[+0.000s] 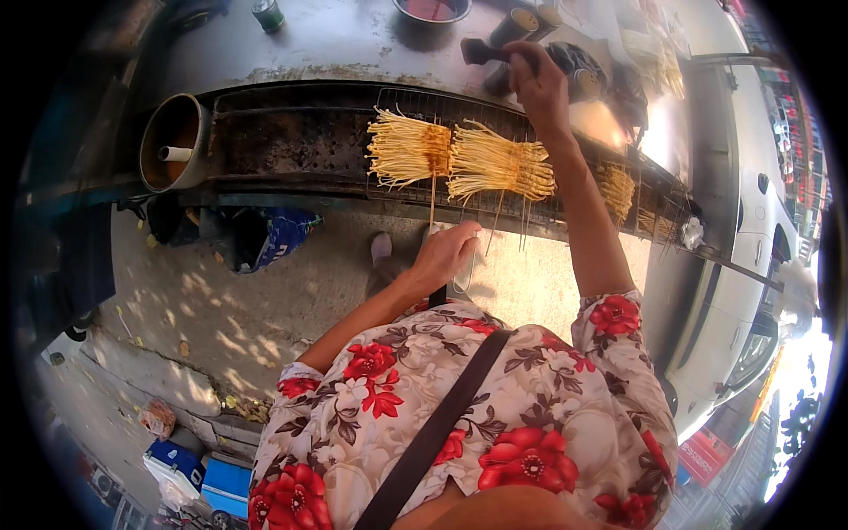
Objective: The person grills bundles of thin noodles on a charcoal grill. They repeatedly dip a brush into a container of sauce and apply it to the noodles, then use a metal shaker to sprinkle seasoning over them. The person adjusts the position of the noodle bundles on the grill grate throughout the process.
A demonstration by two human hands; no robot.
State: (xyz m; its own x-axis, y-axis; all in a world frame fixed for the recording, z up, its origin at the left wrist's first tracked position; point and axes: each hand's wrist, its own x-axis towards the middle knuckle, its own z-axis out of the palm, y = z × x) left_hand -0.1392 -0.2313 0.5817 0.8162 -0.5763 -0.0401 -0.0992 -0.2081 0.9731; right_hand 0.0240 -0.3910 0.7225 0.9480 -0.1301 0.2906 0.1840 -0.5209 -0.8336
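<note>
Skewered enoki mushrooms lie spread on a wire grill rack, with brown sauce across the bundle on the left. Beside them, more enoki skewers overlap one another. My right hand is raised over the grill's far edge, closed around the dark handle of a brush. At the near edge, below the mushrooms, my left hand has its fingers closed around a thin metal handle or wire; its exact kind cannot be told. Further right on the rack lie browned skewers, partly behind my right forearm.
A metal pot with brown liquid and a white handle stands at the grill's left end. On the metal counter are a bowl of red liquid, a green can and shaker tins. A blue bag hangs below.
</note>
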